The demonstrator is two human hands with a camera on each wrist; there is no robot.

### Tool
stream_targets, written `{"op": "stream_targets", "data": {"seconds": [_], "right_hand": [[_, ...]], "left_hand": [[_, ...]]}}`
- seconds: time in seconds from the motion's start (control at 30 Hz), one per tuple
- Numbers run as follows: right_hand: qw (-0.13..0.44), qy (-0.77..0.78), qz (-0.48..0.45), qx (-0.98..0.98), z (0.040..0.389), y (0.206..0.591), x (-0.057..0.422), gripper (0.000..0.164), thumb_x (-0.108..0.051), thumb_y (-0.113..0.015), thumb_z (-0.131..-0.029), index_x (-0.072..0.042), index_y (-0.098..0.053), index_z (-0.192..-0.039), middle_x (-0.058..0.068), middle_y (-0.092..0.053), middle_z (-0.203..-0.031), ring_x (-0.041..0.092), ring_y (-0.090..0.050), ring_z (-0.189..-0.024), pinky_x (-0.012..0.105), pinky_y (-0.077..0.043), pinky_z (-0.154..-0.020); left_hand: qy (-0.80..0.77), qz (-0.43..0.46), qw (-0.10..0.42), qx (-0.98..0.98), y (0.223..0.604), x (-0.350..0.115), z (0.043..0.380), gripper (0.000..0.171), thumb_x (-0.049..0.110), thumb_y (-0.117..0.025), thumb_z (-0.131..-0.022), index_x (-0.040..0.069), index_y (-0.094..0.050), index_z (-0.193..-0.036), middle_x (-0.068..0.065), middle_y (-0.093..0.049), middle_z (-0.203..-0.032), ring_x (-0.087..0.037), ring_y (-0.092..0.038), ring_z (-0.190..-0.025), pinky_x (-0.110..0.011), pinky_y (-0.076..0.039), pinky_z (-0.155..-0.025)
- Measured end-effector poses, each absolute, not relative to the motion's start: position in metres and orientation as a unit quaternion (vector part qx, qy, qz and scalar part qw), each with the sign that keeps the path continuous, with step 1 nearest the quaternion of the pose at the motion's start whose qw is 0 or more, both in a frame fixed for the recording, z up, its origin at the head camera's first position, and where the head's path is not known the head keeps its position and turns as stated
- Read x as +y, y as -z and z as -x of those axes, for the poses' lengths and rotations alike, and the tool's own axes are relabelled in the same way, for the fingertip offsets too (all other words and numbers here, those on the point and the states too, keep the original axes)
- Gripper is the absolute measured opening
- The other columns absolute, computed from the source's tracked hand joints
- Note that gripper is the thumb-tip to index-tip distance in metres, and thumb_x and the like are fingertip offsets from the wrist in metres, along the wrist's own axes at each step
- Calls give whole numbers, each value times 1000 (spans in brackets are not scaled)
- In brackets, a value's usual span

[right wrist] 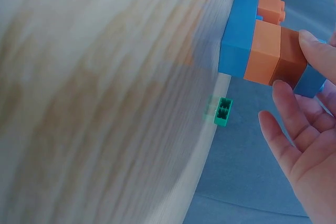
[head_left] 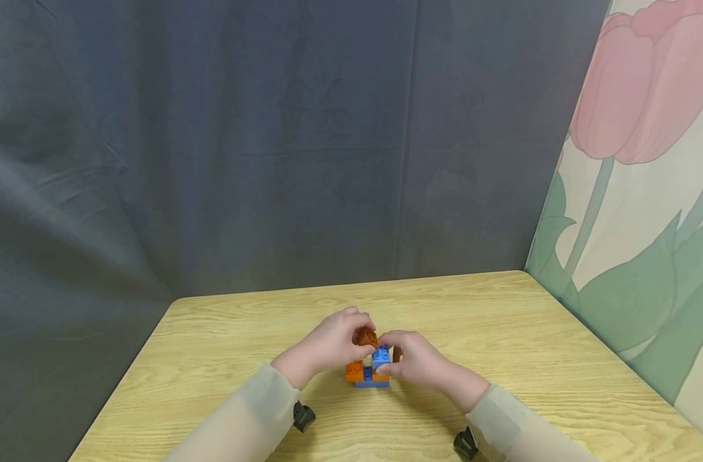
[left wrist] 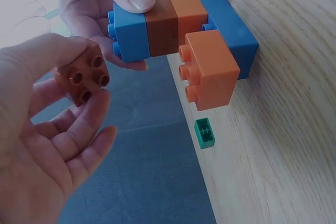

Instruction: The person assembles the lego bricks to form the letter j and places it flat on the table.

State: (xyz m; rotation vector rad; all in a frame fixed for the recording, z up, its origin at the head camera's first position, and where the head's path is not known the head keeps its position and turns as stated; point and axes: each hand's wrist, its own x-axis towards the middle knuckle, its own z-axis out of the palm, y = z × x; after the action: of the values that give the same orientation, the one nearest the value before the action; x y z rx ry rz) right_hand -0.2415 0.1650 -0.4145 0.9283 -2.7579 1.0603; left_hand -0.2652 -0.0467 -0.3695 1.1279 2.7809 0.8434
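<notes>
Between thumb and fingers, my left hand (head_left: 335, 339) pinches a brown toy building brick (left wrist: 86, 72), its studs visible in the left wrist view. My right hand (head_left: 421, 364) grips the upper part of a small brick stack, thumb on one side and fingers on the other. That stack has a long blue brick (left wrist: 239, 40) as its base on the table. On one end sit an orange brick (left wrist: 190, 10), a second brown brick (left wrist: 161, 23) and a blue brick (left wrist: 132, 36) on top. A separate orange brick (left wrist: 216, 74) stands on the base's other end. The held brown brick is apart from the stack, beside its top.
A small green brick (right wrist: 223, 112) lies on the wooden table (head_left: 213, 366) beyond the stack. Behind the table hangs a dark blue curtain (head_left: 294, 160). On the right is a wall panel (head_left: 617, 308) with painted tulips.
</notes>
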Motion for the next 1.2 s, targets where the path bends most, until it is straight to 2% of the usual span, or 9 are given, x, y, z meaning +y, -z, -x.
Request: {"op": "stream_targets", "data": {"seconds": [0.17, 0.3, 0.4, 0.6, 0.7, 0.87, 0.97, 1.07, 1.2], "right_hand": [[17, -343, -296, -891, 243, 415, 164, 28, -19, -81, -84, -11, -71, -109, -10, -63, -95, 15, -54, -73, 27, -49, -63], [16, -345, -292, -892, 243, 415, 164, 31, -20, -81, -84, -13, -71, -112, -11, -63, -95, 15, -54, -73, 27, -49, -63], [14, -347, -295, -890, 242, 415, 165, 30, -20, -80, -85, -14, -70, -112, -11, -63, -94, 16, -54, -74, 27, -48, -62], [8, -357, -296, -886, 241, 413, 166, 24, -17, -78, -87, -18, -69, -109, -10, -63, -98, 17, -55, -74, 28, -49, -61], [8, -360, -295, -885, 241, 413, 165, 22, -17, -78, -87, -19, -68, -106, -10, -62, -99, 17, -56, -74, 28, -50, -62], [7, -360, -298, -884, 241, 413, 165, 17, -17, -79, -86, -20, -65, -97, -8, -59, -89, 17, -54, -73, 28, -48, -61], [10, -362, -303, -882, 241, 414, 166, 17, -18, -79, -86, -21, -65, -94, -7, -59, -88, 16, -54, -73, 28, -48, -61], [14, -365, -302, -881, 241, 414, 166, 18, -18, -79, -86, -21, -66, -98, -9, -61, -92, 15, -55, -73, 28, -49, -61], [17, -374, -288, -881, 240, 415, 167, 32, -17, -81, -84, -18, -63, -111, -7, -61, -94, 14, -55, -72, 28, -49, -60]], "left_hand": [[-271, -362, 25, 892, 370, -47, 265, 36, 18, -74, -90, 10, -66, -124, 7, -50, -95, -9, -53, -82, -19, -49, -74], [-268, -359, 23, 894, 369, -47, 264, 34, 15, -77, -88, 11, -64, -119, 8, -53, -98, -9, -54, -87, -21, -49, -79], [-264, -361, 30, 894, 368, -47, 263, 35, 19, -78, -88, 10, -67, -119, 9, -52, -95, -8, -54, -86, -19, -49, -75], [-236, -385, 48, 891, 368, -47, 259, 44, 32, -68, -95, 15, -63, -135, 2, -50, -92, -9, -47, -72, -20, -41, -59], [-231, -387, 53, 891, 369, -47, 258, 44, 30, -67, -96, 15, -61, -137, 2, -50, -94, -7, -48, -74, -21, -43, -62], [-257, -380, 53, 887, 370, -45, 258, 40, 21, -74, -91, 13, -61, -128, 11, -56, -100, -5, -55, -89, -21, -49, -78], [-280, -371, 53, 884, 371, -44, 258, 31, 19, -77, -88, 17, -62, -115, 12, -60, -98, -5, -57, -90, -22, -50, -78], [-288, -369, 45, 882, 372, -44, 258, 26, 20, -79, -87, 21, -62, -106, 14, -61, -95, -4, -57, -88, -22, -50, -75], [-277, -386, 18, 880, 374, -45, 257, 24, 23, -79, -87, 21, -66, -107, 16, -62, -96, -2, -58, -88, -22, -50, -76]]}}
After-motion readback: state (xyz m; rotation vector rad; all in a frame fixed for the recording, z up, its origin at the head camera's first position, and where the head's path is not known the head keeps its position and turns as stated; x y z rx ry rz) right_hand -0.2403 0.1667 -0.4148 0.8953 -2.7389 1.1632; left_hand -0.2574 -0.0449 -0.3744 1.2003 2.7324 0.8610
